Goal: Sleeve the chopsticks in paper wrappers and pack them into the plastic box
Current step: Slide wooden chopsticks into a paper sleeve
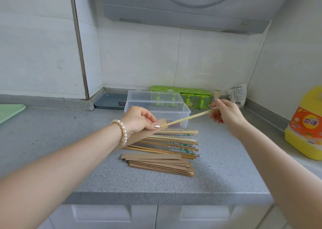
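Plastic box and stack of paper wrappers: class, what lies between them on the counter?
Head view: a pile of loose chopsticks lies between the plastic box and the stacked wrappers.

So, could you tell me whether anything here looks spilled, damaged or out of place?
Nothing stands out. The left hand holds a paper wrapper while the right hand feeds a chopstick in; loose chopsticks and spare wrappers lie tidy.

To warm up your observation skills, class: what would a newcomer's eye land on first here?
Centre frame, the left hand pinches a brown paper wrapper while the right hand feeds a pale bamboo chopstick into it. Below them lie loose mixed chopsticks and stacked brown wrappers; a bright yellow detergent jug stands far right.
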The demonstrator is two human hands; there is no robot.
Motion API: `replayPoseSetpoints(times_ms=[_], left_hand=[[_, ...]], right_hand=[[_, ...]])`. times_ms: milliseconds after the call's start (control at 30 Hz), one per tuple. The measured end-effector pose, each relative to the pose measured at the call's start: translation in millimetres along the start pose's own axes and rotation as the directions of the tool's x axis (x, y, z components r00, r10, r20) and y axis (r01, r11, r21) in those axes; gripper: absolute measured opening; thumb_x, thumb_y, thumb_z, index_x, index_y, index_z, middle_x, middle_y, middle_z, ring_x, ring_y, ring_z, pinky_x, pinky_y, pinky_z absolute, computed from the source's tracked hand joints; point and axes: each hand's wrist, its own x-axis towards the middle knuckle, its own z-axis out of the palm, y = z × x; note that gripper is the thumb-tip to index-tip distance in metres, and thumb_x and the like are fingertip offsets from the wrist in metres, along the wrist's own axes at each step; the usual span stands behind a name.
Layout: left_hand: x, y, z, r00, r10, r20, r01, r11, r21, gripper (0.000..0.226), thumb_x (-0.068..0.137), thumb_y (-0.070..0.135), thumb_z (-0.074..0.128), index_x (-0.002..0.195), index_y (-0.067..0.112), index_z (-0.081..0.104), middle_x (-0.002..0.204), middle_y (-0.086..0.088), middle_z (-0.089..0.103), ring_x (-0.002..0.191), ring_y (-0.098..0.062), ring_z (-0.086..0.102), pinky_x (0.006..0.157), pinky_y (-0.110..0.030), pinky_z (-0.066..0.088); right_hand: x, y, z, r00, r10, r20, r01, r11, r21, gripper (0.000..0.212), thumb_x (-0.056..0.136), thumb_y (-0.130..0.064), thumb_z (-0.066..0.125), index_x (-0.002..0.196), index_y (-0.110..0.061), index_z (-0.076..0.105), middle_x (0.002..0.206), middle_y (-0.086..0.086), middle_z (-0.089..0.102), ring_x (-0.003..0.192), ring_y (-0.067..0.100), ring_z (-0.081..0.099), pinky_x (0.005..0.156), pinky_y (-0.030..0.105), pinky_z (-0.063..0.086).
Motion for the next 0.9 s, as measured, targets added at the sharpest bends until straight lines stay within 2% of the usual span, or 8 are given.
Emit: replayPoseSetpoints(times_ms=[67,133,300,433,600,733,800,900], left_hand=[[-0.3,0.5,3.3,1.000,-0.009,0.023,0.009,1.000,0.005,0.018,0.066,0.004,0.080,0.071,0.014,0.066,0.071,0.001,0.068,0.075,-0.012,0.064,0.079,-0.025,0.052],[-1.2,-0.2,5.7,0.999,-0.020,0.048,0.020,1.000,0.003,0.017,0.066,0.005,0.081,0.071,0.014,0.067,0.072,0.000,0.068,0.075,-0.012,0.063,0.077,-0.023,0.052],[0.2,-1.2,7.8,0.999,-0.027,0.041,0.027,1.000,-0.004,0.017,0.064,0.008,0.082,0.067,0.015,0.067,0.071,0.001,0.068,0.077,-0.013,0.064,0.077,-0.024,0.052],[1.7,-1.6,8.7,0.998,-0.033,0.045,0.034,0.999,-0.008,0.017,0.063,0.008,0.083,0.066,0.016,0.067,0.069,0.003,0.065,0.076,-0.011,0.060,0.078,-0.023,0.048],[2.6,-4.2,8.9,0.998,-0.043,0.055,0.044,0.999,-0.014,0.018,0.062,0.005,0.083,0.065,0.015,0.067,0.068,0.003,0.064,0.075,-0.011,0.059,0.080,-0.025,0.048],[4.6,-7.1,4.7,0.997,-0.043,0.060,0.044,0.999,-0.006,0.019,0.063,0.003,0.082,0.064,0.015,0.067,0.067,0.003,0.064,0.075,-0.011,0.059,0.079,-0.024,0.047],[5.7,-7.5,2.6,0.997,-0.042,0.065,0.041,0.999,0.017,0.019,0.064,0.005,0.082,0.065,0.016,0.067,0.068,0.003,0.064,0.074,-0.010,0.058,0.077,-0.021,0.047],[10.2,-10.2,-3.5,0.998,-0.046,0.043,0.044,0.997,0.058,0.017,0.064,0.006,0.082,0.066,0.016,0.068,0.071,0.003,0.065,0.075,-0.009,0.059,0.071,-0.017,0.047]], right_hand=[[0.2,6.4,2.5,0.999,0.053,0.010,-0.054,0.982,0.182,0.030,0.100,-0.023,0.040,0.076,-0.010,0.053,0.057,0.009,0.050,0.053,0.020,0.043,0.051,0.028,0.033],[-0.4,7.1,4.2,0.996,0.070,0.048,-0.080,0.968,0.239,0.030,0.100,-0.017,0.040,0.072,-0.011,0.050,0.058,0.009,0.048,0.053,0.020,0.042,0.051,0.027,0.032],[-15.9,-2.6,23.0,0.969,0.035,0.243,-0.088,0.974,0.209,0.025,0.099,-0.013,0.042,0.077,-0.008,0.054,0.055,0.007,0.056,0.053,0.020,0.048,0.052,0.025,0.038],[-33.4,-9.7,43.8,0.914,0.012,0.406,-0.078,0.986,0.148,0.025,0.100,-0.020,0.041,0.088,-0.007,0.059,0.063,0.009,0.063,0.057,0.022,0.053,0.059,0.029,0.043],[-45.2,-9.5,63.3,0.854,0.014,0.520,-0.107,0.983,0.148,0.028,0.101,-0.025,0.037,0.093,-0.007,0.057,0.070,0.012,0.066,0.059,0.021,0.055,0.060,0.029,0.041],[-42.7,-5.2,65.5,0.808,0.055,0.586,-0.158,0.979,0.126,0.034,0.100,-0.035,0.034,0.106,-0.008,0.055,0.075,0.011,0.068,0.062,0.022,0.060,0.062,0.030,0.043],[-35.9,-4.9,62.7,0.818,0.068,0.571,-0.147,0.985,0.095,0.035,0.100,-0.039,0.032,0.113,-0.015,0.053,0.081,0.011,0.069,0.066,0.023,0.063,0.061,0.029,0.046],[-13.8,2.2,53.2,0.952,0.042,0.304,-0.058,0.997,0.043,0.025,0.099,-0.029,0.042,0.112,-0.012,0.054,0.078,0.009,0.067,0.061,0.018,0.060,0.056,0.025,0.046]])
